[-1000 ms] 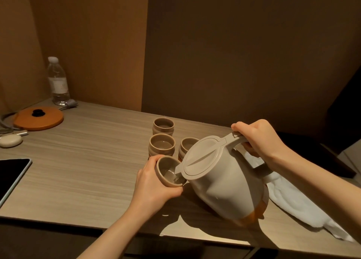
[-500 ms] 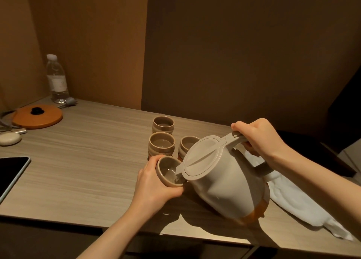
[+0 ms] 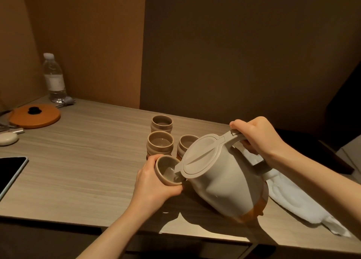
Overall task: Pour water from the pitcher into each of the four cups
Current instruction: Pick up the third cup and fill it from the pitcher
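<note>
My right hand [image 3: 257, 139] grips the handle of a beige lidded pitcher [image 3: 220, 178] with an orange base, tilted left. Its spout rests over the rim of a small beige cup [image 3: 166, 170], which my left hand [image 3: 154, 182] holds tilted toward the spout, lifted off the table. Water shows inside that cup. Three more matching cups stand upright behind it: one at the far back [image 3: 162, 122], one in the middle [image 3: 160, 142] with water in it, and one [image 3: 185, 143] partly hidden by the pitcher's lid.
A white cloth [image 3: 298, 206] lies right of the pitcher on the wooden table [image 3: 88, 161]. At the far left are a water bottle [image 3: 54, 78], an orange round lid [image 3: 35, 116], a white pebble-shaped object [image 3: 7, 138] and a dark tablet [image 3: 9, 170]. Walls stand close behind.
Hands, cup and pitcher hold almost the same pose; the pitcher stays tipped over the held cup. The view has shifted only slightly.
</note>
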